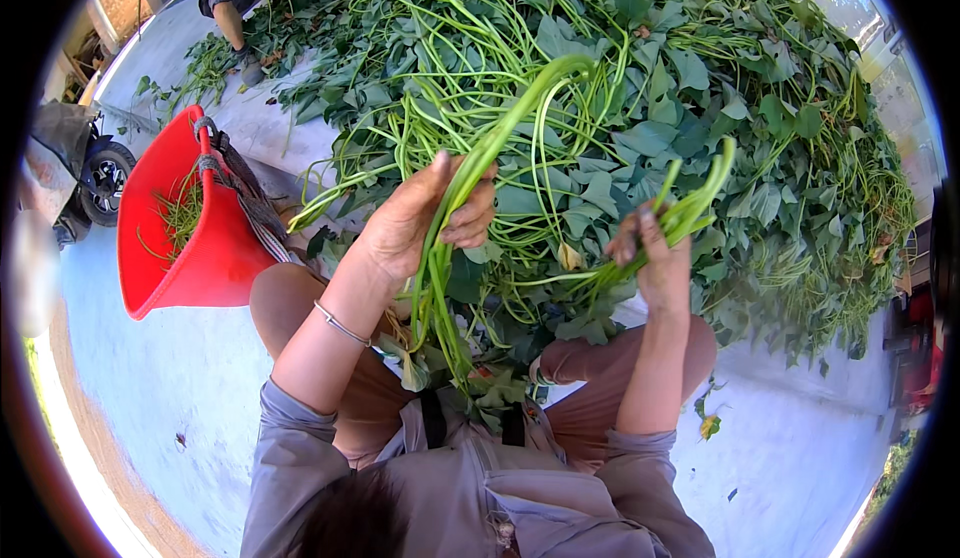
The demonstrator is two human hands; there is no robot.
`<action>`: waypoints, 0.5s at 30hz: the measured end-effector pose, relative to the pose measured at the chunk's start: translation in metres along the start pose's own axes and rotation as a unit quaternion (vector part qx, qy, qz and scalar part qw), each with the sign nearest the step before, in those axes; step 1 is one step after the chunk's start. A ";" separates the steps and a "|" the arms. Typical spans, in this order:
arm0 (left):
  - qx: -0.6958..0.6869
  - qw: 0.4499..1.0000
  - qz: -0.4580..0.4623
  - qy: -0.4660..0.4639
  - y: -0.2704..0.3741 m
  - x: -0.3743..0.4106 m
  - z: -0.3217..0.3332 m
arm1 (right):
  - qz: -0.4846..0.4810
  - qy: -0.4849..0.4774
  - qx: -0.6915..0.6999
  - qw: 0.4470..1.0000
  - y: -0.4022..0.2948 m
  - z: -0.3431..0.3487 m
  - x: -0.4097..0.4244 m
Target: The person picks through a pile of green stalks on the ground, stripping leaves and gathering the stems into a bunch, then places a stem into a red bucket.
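My left hand (431, 217) holds a long bundle of green leaf stems (491, 138); its top end bends over to the right and its lower ends hang towards my lap. To the right, my right hand (652, 239) is closed round a shorter bunch of green stems (697, 202), whose thin ends point left, towards the middle. Fingertips of both hands look darkly stained. Beyond and below the hands lies a large heap of leafy green vines (652, 100), with many bare stems on top. A few leaves (502, 389) rest near my lap.
A red flexible tub (225, 265) with rope-wrapped handles and some thin green stems (182, 217) inside tilts beside my left knee. Another person (229, 3) sits at the upper left with stems in hand. A wheeled vehicle's tyre (109, 183) is at the far left. Loose leaves (709, 423) lie on the concrete.
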State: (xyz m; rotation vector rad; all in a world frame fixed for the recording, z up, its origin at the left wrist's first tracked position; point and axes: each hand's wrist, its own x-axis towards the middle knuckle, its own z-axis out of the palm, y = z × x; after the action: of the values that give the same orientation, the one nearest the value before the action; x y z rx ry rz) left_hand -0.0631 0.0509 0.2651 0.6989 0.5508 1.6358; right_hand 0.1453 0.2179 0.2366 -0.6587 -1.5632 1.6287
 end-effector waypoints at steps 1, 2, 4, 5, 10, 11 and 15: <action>0.002 1.000 0.003 -0.005 -0.002 0.010 0.011 | 0.043 -0.128 0.015 0.991 -0.001 0.020 -0.022; 0.016 1.000 -0.011 -0.001 -0.003 0.022 0.025 | 0.055 -0.120 0.021 0.991 0.002 0.043 -0.045; 0.010 0.999 -0.029 0.020 -0.019 0.045 0.040 | 0.031 -0.182 0.033 0.982 0.011 0.058 -0.070; 0.027 0.997 -0.046 0.058 -0.025 0.054 0.049 | -0.008 -0.128 -0.044 0.991 0.012 0.064 -0.076; 0.084 0.978 -0.181 0.068 -0.055 0.067 0.041 | 0.001 0.038 -0.039 0.999 0.002 0.040 -0.077; 0.128 0.971 -0.191 0.071 -0.061 0.065 0.040 | 0.049 0.044 -0.083 0.994 0.001 0.027 -0.072; 0.230 0.937 -0.245 0.094 -0.075 0.059 0.038 | 0.046 0.076 -0.075 0.993 -0.001 0.008 -0.059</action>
State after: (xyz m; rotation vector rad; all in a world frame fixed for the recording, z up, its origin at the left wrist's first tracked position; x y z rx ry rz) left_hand 0.0101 0.1207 0.2483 0.6743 1.1727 1.1128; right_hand 0.1726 0.1658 0.2298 -0.9257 -1.5721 1.4989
